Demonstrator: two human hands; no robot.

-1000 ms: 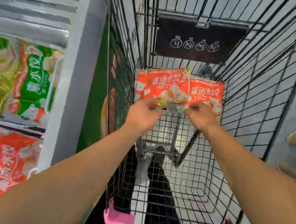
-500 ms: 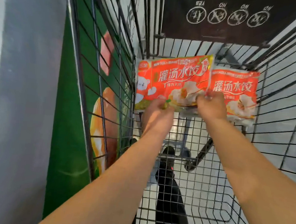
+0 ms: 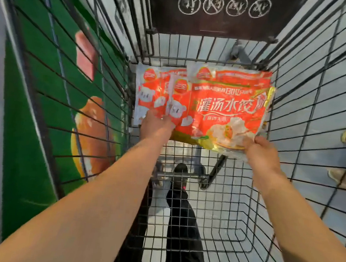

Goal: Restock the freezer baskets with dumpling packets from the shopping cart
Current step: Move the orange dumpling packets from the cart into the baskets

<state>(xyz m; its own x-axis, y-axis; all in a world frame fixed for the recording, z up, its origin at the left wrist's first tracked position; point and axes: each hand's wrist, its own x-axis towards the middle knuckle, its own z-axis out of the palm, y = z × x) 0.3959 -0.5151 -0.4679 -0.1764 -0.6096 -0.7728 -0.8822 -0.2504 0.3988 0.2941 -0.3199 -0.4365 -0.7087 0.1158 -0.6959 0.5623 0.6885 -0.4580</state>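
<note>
Several red-orange dumpling packets lie stacked at the far end of the wire shopping cart (image 3: pixel 293 142). The top dumpling packet (image 3: pixel 222 112) shows white lettering and a dumpling picture. My right hand (image 3: pixel 261 152) grips its lower right corner. My left hand (image 3: pixel 157 127) holds the lower left edge of the stack, where a second packet (image 3: pixel 148 90) sticks out to the left. A third packet (image 3: pixel 226 74) shows behind the top one. How many lie beneath is hidden.
The cart's near floor mesh (image 3: pixel 200 228) holds nothing; my dark trouser leg and shoe (image 3: pixel 181 205) show through it. A green freezer side panel (image 3: pixel 29 138) with food pictures stands close on the left. A dark sign (image 3: pixel 217 10) hangs on the cart's far end.
The view has moved closer into the cart and the freezer baskets have left the frame. The packets that sat side by side now overlap in one stack, and my right hand has shifted to the right corner.
</note>
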